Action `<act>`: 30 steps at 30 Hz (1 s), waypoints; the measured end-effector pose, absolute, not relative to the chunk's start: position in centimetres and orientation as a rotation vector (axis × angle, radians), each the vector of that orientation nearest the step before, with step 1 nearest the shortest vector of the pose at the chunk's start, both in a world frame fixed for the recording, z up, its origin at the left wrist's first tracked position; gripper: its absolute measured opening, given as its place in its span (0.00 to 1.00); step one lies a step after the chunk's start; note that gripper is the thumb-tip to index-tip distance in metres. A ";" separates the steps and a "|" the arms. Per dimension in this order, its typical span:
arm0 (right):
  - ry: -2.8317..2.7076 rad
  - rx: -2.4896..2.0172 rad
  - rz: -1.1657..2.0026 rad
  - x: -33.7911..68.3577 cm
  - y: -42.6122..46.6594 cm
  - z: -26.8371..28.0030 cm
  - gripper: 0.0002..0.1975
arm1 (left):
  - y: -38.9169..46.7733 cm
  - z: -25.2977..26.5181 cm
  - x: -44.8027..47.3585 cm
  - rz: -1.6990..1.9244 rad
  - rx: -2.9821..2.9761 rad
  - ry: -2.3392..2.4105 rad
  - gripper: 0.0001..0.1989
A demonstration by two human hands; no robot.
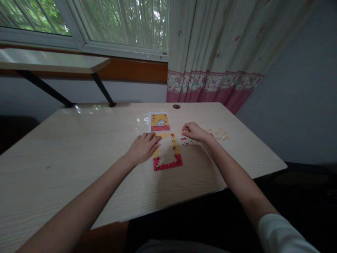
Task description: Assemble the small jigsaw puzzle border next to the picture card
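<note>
A partly assembled jigsaw puzzle (pixel 167 164) lies on the table, its border yellow above and red below, with bare table showing inside. My left hand (pixel 143 147) rests over its upper left edge, fingers stretched out and holding nothing. To the right of the puzzle, my right hand (pixel 194 131) is closed in a pinch on a small yellowish puzzle piece (pixel 182 133), mostly covered by the fingertips. Loose puzzle pieces (pixel 223 138) in yellow, red and white are scattered under and beyond that hand. Behind the puzzle lies a picture card (pixel 160 122) with a white animal on yellow and red.
The pale wooden table (pixel 105 140) has a round cable hole (pixel 176 106) near its back edge. A raised shelf (pixel 52 61) on black legs stands at the back left. A patterned curtain (pixel 210 70) hangs behind the table, beside a window (pixel 123 24).
</note>
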State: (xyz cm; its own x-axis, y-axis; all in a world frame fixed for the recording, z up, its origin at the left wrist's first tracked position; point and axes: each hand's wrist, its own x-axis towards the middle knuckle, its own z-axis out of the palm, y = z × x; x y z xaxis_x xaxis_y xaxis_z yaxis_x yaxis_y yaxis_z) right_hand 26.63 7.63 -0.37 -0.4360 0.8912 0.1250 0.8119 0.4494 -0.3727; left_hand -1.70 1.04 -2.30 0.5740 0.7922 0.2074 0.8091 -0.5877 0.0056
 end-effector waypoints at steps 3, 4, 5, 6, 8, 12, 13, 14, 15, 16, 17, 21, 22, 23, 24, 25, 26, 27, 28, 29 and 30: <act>-2.326 -1.409 0.459 26.7 7.5 -0.3 0.06 | 1.1 -2.3 -1.7 -0.285 -2.709 -1.377 0.19; -2.292 -1.393 0.497 26.7 7.4 -0.3 0.06 | 1.1 -2.3 -1.7 -0.288 -2.710 -1.377 0.19; -2.252 -1.382 0.546 26.7 7.4 -0.3 0.05 | 1.1 -2.3 -1.7 -0.293 -2.712 -1.379 0.19; -2.204 -1.370 0.607 26.7 7.3 -0.4 0.05 | 1.1 -2.3 -1.7 -0.300 -2.715 -1.380 0.19; -2.093 -1.321 0.747 26.7 7.3 -0.5 0.07 | 1.1 -2.4 -1.7 -0.317 -2.723 -1.383 0.19; -1.961 -1.155 0.918 26.2 7.2 -0.5 0.17 | 1.2 -2.5 -1.7 -0.380 -2.750 -1.383 0.18; -1.933 -1.125 0.937 26.0 7.2 -0.5 0.18 | 1.2 -2.4 -1.7 -0.419 -2.755 -1.384 0.18; -1.897 -1.098 0.960 25.7 7.1 -0.4 0.18 | 1.2 -2.3 -1.7 -0.480 -2.761 -1.385 0.18; -1.854 -1.069 0.990 25.3 6.9 -0.4 0.19 | 1.2 -2.1 -1.6 -0.571 -2.766 -1.391 0.18; -1.813 -1.037 1.028 24.8 6.7 -0.5 0.19 | 1.2 -1.9 -1.5 -0.691 -2.772 -1.405 0.18; -1.779 -1.005 1.071 24.3 6.5 -0.5 0.20 | 1.2 -1.7 -1.3 -0.830 -2.782 -1.425 0.17; -1.745 -0.928 1.211 21.7 5.2 -1.1 0.22 | 0.7 -0.9 -0.4 -1.347 -2.841 -1.629 0.16; -1.751 -0.917 1.222 21.1 4.8 -1.3 0.22 | 0.5 -0.9 -0.2 -1.429 -2.837 -1.698 0.16; -1.761 -0.908 1.221 20.5 4.5 -1.5 0.22 | 0.4 -0.9 0.0 -1.494 -2.826 -1.758 0.15; -1.777 -0.903 1.212 20.0 4.2 -1.7 0.21 | 0.2 -1.0 0.2 -1.538 -2.816 -1.805 0.15; -1.795 -0.905 1.190 19.6 3.9 -1.9 0.20 | 0.1 -1.1 0.3 -1.575 -2.797 -1.843 0.15; -1.817 -0.912 1.158 19.3 3.7 -2.0 0.19 | 0.1 -1.2 0.4 -1.602 -2.781 -1.870 0.14; -1.846 -0.920 1.115 19.2 3.5 -2.1 0.18 | 0.1 -1.4 0.4 -1.624 -2.765 -1.891 0.14; -1.882 -0.926 1.062 19.1 3.4 -2.2 0.18 | 0.1 -1.5 0.4 -1.643 -2.750 -1.909 0.14; -1.925 -0.928 0.994 19.1 3.3 -2.2 0.17 | 0.2 -1.7 0.4 -1.655 -2.747 -1.924 0.14; -1.971 -0.922 0.909 19.2 3.3 -2.2 0.16 | 0.2 -1.8 0.4 -1.670 -2.748 -1.935 0.14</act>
